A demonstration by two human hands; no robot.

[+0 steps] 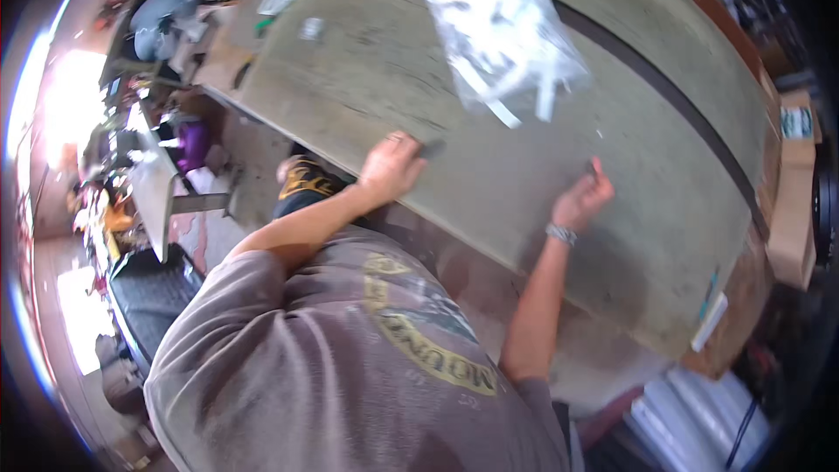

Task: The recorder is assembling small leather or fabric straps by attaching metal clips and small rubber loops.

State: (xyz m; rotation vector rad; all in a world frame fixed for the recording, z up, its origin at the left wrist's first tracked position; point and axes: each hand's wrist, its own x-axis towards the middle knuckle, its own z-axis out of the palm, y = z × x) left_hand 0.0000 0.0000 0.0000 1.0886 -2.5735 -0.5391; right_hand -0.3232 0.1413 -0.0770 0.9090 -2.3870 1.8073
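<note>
Left hand (391, 168) and right hand (580, 203) over a greenish-grey surface (350, 87)

In the head view, the left hand is at the surface's near edge, fingers curled on a dark flat piece (432, 149) that juts out to its right; blur hides what it is. The right hand, wearing a patterned band (561, 233) at the wrist, is farther right, its fingertips pinching a small dark bit (592, 168), too small to identify. Beyond and between the hands lies a clear plastic bag (507, 26) of white strips, two poking toward the person. A long dark strip (673, 92) crosses the surface behind the bag. At the right end, a teal pen (709, 292) lies just beside a white object (710, 323).
</note>
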